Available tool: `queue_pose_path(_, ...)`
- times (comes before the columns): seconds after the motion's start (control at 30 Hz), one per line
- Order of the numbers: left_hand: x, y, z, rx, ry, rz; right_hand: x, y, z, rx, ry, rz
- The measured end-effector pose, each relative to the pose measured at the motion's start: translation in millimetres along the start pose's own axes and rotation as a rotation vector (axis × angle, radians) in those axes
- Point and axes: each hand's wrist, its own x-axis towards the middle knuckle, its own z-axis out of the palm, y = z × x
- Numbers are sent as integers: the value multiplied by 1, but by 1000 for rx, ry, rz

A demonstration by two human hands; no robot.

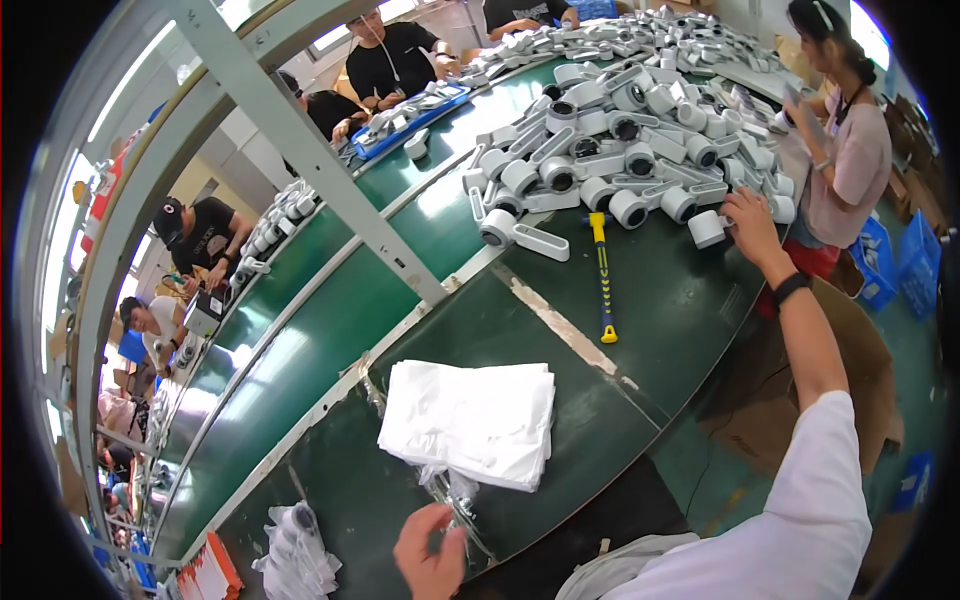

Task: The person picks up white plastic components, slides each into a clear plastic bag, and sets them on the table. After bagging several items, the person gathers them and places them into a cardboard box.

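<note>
My right hand reaches to the right front edge of a big heap of white-grey plastic parts. Its fingers curl around one part with a cylindrical head; the palm side of the grip is hidden. My left hand is near the bench's front edge with thumb and fingers apart, holding nothing. Just beyond it lies crumpled clear plastic, against a stack of white plastic bags. A hammer with a yellow and dark handle rests between the bags and the heap.
Bagged parts and an orange-white box sit at the lower left. A metal post slants across the bench. Co-workers sit along the far conveyor; another person stands at right. A cardboard box is below my right arm.
</note>
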Motion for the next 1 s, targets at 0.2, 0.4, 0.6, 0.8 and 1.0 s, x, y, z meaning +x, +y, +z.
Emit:
queue_pose_path(0.2,55,4,73,383,-186,373,-12,-98,-101,550,-164,356)
queue_pose_path(0.4,60,-14,83,486,-217,351,-71,-202,-142,1655,-300,525)
queue_pose_path(0.6,65,-13,84,306,-210,219,-95,-280,-166,1778,-523,656)
queue_pose_path(0.8,63,-16,77,173,-177,19,-76,-346,-168,1805,-612,643)
queue_pose_path(1.0,59,-4,75,1,-187,-104,-60,-381,-159,1739,-451,631)
